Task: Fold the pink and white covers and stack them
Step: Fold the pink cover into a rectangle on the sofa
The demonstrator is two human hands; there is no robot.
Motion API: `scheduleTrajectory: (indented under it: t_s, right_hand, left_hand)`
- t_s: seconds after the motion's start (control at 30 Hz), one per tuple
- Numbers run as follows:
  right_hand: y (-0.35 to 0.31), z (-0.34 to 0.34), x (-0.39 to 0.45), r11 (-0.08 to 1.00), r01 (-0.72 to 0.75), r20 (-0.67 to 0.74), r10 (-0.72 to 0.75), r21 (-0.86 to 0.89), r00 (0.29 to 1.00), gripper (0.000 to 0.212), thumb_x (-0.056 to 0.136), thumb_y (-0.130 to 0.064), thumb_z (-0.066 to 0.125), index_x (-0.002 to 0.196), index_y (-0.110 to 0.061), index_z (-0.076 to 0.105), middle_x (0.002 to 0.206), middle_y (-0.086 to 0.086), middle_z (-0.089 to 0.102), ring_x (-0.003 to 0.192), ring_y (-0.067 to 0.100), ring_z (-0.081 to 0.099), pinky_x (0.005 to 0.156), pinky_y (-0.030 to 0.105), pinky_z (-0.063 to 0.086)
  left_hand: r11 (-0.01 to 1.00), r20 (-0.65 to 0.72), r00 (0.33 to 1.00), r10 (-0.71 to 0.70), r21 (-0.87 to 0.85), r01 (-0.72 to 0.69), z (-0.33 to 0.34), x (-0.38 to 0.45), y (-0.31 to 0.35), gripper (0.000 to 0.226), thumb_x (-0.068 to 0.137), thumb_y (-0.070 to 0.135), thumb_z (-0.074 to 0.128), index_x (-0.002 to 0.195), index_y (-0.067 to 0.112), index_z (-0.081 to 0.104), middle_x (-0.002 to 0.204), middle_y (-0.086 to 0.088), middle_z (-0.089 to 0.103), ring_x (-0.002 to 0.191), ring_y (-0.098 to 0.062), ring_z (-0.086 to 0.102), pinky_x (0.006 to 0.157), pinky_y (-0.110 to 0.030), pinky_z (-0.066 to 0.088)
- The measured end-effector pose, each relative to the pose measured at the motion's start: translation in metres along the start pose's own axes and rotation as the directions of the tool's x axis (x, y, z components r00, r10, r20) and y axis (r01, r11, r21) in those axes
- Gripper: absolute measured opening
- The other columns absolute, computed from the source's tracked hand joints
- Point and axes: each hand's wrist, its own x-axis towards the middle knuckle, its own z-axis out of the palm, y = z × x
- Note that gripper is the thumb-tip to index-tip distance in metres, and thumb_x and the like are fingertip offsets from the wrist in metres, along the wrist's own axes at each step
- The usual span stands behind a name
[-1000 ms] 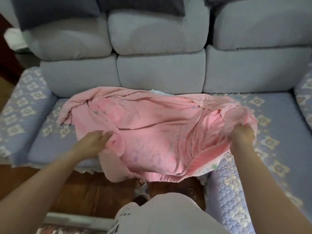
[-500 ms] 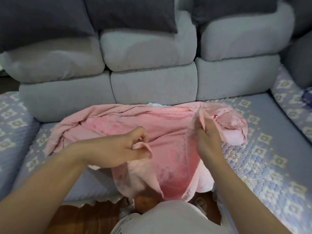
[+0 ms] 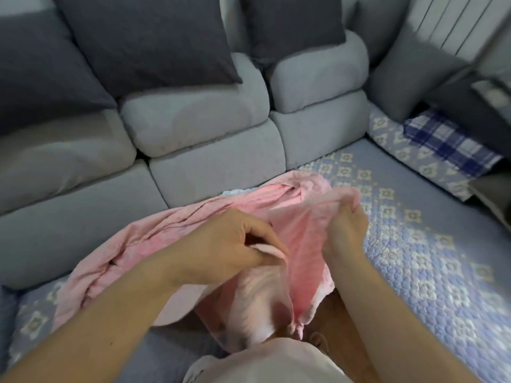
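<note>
Pink cover (image 3: 171, 233) lies rumpled across the quilted sofa seat (image 3: 431, 272), spreading toward 9 o'clock with one end hanging off the front edge at 6 o'clock. The left hand (image 3: 229, 244) has its fingers pinched on an edge; the right hand (image 3: 347, 230), at 3 o'clock, is clenched on a corner. A sliver of white cover (image 3: 235, 192) peeks out at 12 o'clock. No fold looks finished and nothing is stacked; nearly all remains.
</note>
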Motion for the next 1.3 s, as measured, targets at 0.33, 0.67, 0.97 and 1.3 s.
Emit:
scheduleTrajectory:
  t_s: [0.33, 0.67, 0.97, 1.3]
  right_hand:
    - [-0.001, 0.022, -0.116, 0.922, 0.386, 0.755, -0.265, 0.017, 0.599, 0.024, 0.095, -0.001, 0.061, 0.1, -0.018, 0.077, 0.099, -0.005, 0.077, 0.096, 0.009, 0.071, 0.087, 0.024, 0.055]
    - [0.019, 0.026, -0.136, 0.948, 0.314, 0.779, -0.235, 0.053, 0.581, 0.03, 0.096, 0.001, 0.058, 0.095, -0.022, 0.078, 0.096, 0.003, 0.077, 0.092, 0.01, 0.069, 0.084, 0.025, 0.054]
    - [0.029, 0.026, -0.14, 0.858, 0.512, 0.831, -0.307, 0.032, 0.463, 0.032, 0.103, -0.006, 0.046, 0.111, -0.023, 0.072, 0.103, -0.005, 0.074, 0.101, 0.016, 0.068, 0.089, 0.032, 0.054]
    - [0.029, 0.027, -0.14, 0.704, 0.71, 0.879, -0.33, -0.014, 0.345, 0.04, 0.098, 0.003, 0.044, 0.112, -0.026, 0.068, 0.095, -0.033, 0.064, 0.091, -0.008, 0.061, 0.081, 0.012, 0.044]
  left_hand:
    - [0.966, -0.191, 0.98, -0.051, -0.26, 0.0, -0.023, -0.031, -0.022, 0.01, 0.086, 0.017, 0.071, 0.085, 0.014, 0.08, 0.082, 0.003, 0.076, 0.073, -0.008, 0.063, 0.07, -0.019, 0.05]
    - [0.936, -0.507, 0.794, 0.335, 0.277, -0.218, -0.009, -0.051, -0.04, 0.012, 0.08, 0.02, 0.077, 0.09, 0.025, 0.081, 0.087, 0.012, 0.069, 0.089, -0.013, 0.067, 0.082, -0.027, 0.052]
    - [0.948, -0.591, 0.75, 0.296, 0.279, -0.155, -0.019, -0.057, -0.041, 0.015, 0.075, 0.007, 0.084, 0.083, 0.018, 0.079, 0.081, 0.011, 0.069, 0.078, -0.008, 0.067, 0.075, -0.019, 0.051]
    - [0.928, -0.549, 0.771, 0.324, 0.342, -0.147, -0.03, -0.059, -0.043, 0.01, 0.074, 0.011, 0.084, 0.077, 0.018, 0.077, 0.074, 0.016, 0.064, 0.074, -0.006, 0.064, 0.07, -0.013, 0.045]
